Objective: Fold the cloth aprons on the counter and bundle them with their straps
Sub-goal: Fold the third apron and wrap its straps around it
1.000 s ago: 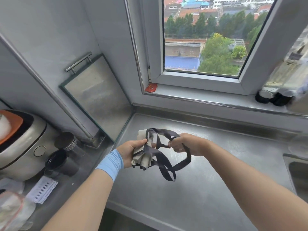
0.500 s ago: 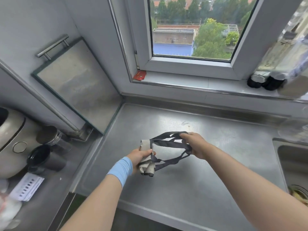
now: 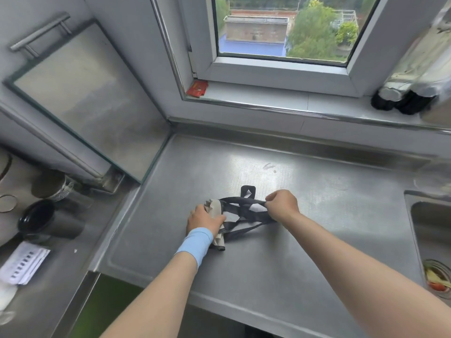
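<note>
A rolled-up beige cloth apron (image 3: 216,208) lies under my left hand (image 3: 204,220) low on the steel counter (image 3: 268,264). My left hand, with a light blue wristband, is closed around the roll. Black straps (image 3: 246,211) run from the roll to the right in loose loops, and one loop end sticks up behind them. My right hand (image 3: 281,204) is closed on the straps and holds them stretched away from the roll. Part of the roll is hidden by my left hand.
A sink (image 3: 432,230) with food scraps in its strainer sits at the right edge. Dark cups (image 3: 46,220) and a metal jar (image 3: 52,186) stand on the lower surface at left, beside a paper slip (image 3: 23,263). A glass panel (image 3: 80,98) leans against the left wall. Dark bottles (image 3: 402,101) rest on the window sill.
Both hands have come down from mid-air to the counter with the bundle. My right hand has pulled the straps out to the right, so they are tauter than before.
</note>
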Demonstrator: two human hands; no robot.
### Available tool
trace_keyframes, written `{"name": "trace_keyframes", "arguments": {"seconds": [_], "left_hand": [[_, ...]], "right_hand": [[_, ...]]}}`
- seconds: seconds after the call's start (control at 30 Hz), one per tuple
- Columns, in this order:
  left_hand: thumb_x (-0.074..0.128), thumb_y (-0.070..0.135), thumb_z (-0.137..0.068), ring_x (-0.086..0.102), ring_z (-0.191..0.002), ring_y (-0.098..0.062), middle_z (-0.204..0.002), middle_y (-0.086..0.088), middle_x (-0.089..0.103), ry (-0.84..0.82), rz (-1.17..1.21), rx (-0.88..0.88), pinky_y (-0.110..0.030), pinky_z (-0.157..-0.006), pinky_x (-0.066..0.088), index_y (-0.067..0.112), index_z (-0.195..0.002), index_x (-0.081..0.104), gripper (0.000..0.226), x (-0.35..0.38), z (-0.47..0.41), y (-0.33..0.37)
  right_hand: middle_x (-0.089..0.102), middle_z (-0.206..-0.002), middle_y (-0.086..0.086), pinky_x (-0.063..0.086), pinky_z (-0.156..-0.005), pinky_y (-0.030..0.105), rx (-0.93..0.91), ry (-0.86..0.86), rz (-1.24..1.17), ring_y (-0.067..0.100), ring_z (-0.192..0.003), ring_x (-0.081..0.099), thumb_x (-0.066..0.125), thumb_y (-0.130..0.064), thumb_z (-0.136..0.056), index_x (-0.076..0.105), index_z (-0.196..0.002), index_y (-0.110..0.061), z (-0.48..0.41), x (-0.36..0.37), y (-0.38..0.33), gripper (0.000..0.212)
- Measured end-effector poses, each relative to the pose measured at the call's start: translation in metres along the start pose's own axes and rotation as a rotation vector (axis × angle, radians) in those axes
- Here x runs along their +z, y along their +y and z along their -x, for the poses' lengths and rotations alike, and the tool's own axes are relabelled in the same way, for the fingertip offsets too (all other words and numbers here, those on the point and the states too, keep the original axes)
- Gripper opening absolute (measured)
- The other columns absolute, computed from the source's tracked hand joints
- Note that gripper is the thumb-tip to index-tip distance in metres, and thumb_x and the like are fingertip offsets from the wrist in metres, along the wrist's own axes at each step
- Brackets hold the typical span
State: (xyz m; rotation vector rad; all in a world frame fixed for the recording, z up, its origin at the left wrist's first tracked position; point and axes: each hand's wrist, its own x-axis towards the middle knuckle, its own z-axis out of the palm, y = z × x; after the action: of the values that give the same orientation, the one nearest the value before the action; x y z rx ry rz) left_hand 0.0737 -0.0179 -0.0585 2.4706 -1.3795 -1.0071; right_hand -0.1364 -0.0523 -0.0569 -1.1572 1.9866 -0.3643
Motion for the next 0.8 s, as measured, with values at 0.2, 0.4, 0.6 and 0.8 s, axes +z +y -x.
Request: {"name": "trace_keyframes", "arguments": {"seconds": [0.2, 0.4, 0.6, 0.8], "left_hand": [[0.077, 0.029, -0.077, 0.055, -0.075, -0.025, -0.103, 0.003, 0.044, 0.215, -0.043, 0.27, -0.028, -0.065, 0.042, 0.021, -0.093, 0.051, 0.031, 0.001, 0.01, 0.001], [0.065, 0.009, -0.082, 0.05, -0.074, -0.014, -0.082, 0.005, 0.049, 0.058, 0.116, 0.334, -0.022, -0.077, 0.042, 0.022, -0.08, 0.067, 0.014, -0.014, 0.004, 0.0], [0.042, 0.014, -0.074, 0.063, -0.081, -0.032, -0.08, -0.005, 0.057, -0.172, 0.225, 0.251, -0.044, -0.081, 0.057, 0.017, -0.07, 0.063, 0.021, -0.035, 0.005, -0.012], [0.068, 0.046, -0.078, 0.039, -0.057, -0.016, -0.06, 0.001, 0.046, -0.15, 0.103, 0.236, -0.023, -0.053, 0.039, 0.008, -0.065, 0.059, 0.041, -0.045, 0.004, -0.033]], "right_hand": [[0.059, -0.053, -0.003, 0.038, -0.05, 0.023, -0.069, -0.081, -0.139, 0.016, -0.049, 0.05, 0.065, -0.028, -0.078, 0.063, -0.061, -0.015, 0.024, -0.005, -0.031, 0.022], [0.069, -0.073, 0.011, 0.051, -0.055, 0.028, -0.077, -0.482, -0.535, 0.023, -0.06, 0.066, 0.072, -0.022, -0.09, 0.065, -0.093, -0.003, 0.042, 0.013, -0.067, 0.02], [0.061, -0.068, 0.004, 0.058, -0.066, 0.027, -0.025, -0.478, -0.541, 0.013, -0.062, 0.059, 0.075, -0.013, -0.086, 0.073, -0.086, -0.002, 0.055, 0.058, -0.076, 0.011], [0.053, -0.063, 0.003, 0.043, -0.05, 0.02, -0.037, -0.477, -0.498, 0.013, -0.058, 0.049, 0.059, -0.005, -0.086, 0.059, -0.058, -0.011, 0.063, 0.083, -0.082, 0.029]]}}
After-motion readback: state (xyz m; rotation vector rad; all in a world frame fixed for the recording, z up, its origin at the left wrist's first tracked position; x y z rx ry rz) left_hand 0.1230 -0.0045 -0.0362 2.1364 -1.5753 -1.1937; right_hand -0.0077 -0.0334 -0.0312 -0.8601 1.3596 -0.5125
